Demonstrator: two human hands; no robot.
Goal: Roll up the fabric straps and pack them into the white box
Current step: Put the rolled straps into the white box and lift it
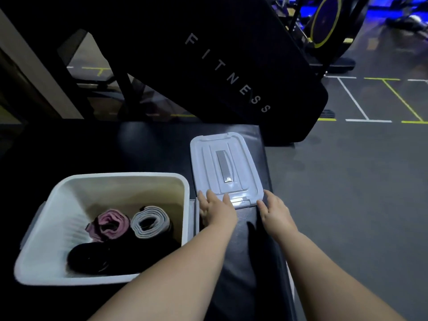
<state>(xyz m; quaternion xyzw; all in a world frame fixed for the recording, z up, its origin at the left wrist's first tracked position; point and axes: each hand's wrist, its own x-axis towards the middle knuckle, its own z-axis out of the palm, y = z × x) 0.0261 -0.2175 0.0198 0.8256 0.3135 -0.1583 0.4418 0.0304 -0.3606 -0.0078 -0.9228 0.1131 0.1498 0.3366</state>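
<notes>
A smooth white plastic box (69,228) holds pink (111,224), grey (150,220) and black (92,257) cloth rolls; its glossy plastic lid (224,165) rests on a sheened padded bench (243,262).

Ahead of you, a black panel (208,54) lettered FITNESS leans over the dark worktop (150,147). To your right, painted lines (353,98) cross the grey floor (347,205).

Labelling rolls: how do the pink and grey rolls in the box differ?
The pink roll is loosely wound and rumpled; the grey roll shows neat, even layers. The pink roll lies left of the grey roll. Both are rolled and sit side by side in the white box.
</notes>
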